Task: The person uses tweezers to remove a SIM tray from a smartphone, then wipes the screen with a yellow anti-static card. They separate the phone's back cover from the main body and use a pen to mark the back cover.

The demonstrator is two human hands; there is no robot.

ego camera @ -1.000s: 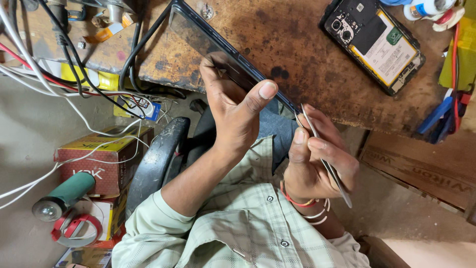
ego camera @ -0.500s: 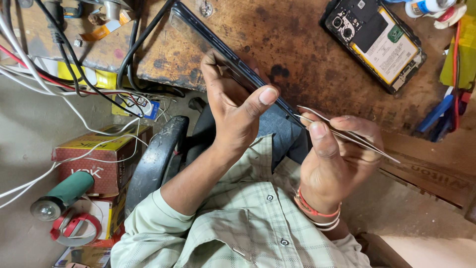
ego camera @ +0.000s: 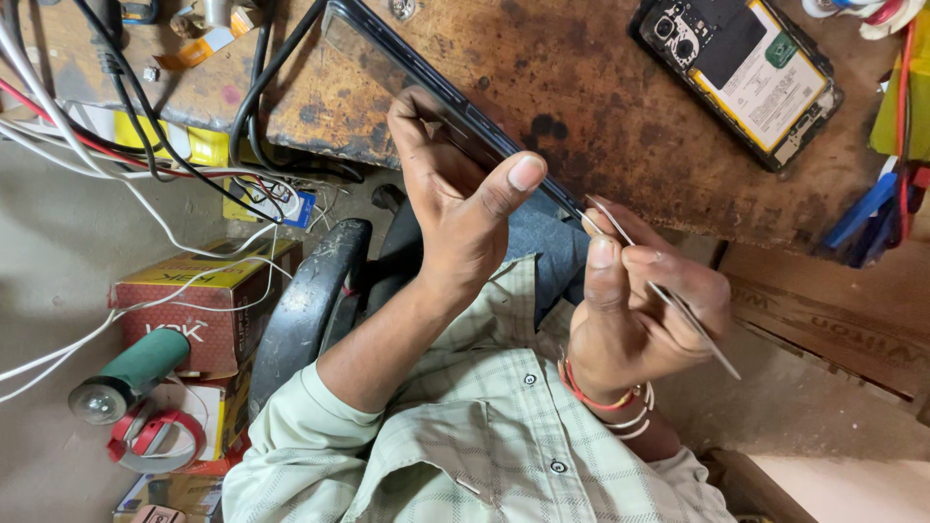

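Your left hand (ego camera: 455, 208) grips the dark phone frame (ego camera: 455, 102) by its edge, fingers curled round it, thumb raised; the frame leans against the tabletop (ego camera: 601, 107) edge. Your right hand (ego camera: 639, 310) pinches the tweezers (ego camera: 668, 295) shut. Half a second ago they lay nearly level, pointing away; now you have swung them steeply so the tip meets the frame's lower corner. That puts the tool back at the seam. An opened phone (ego camera: 746, 63) lies well apart.

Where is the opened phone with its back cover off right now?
In the head view, the opened phone lies at the top right on the worn wooden bench, beyond the right hand holding metal tweezers.
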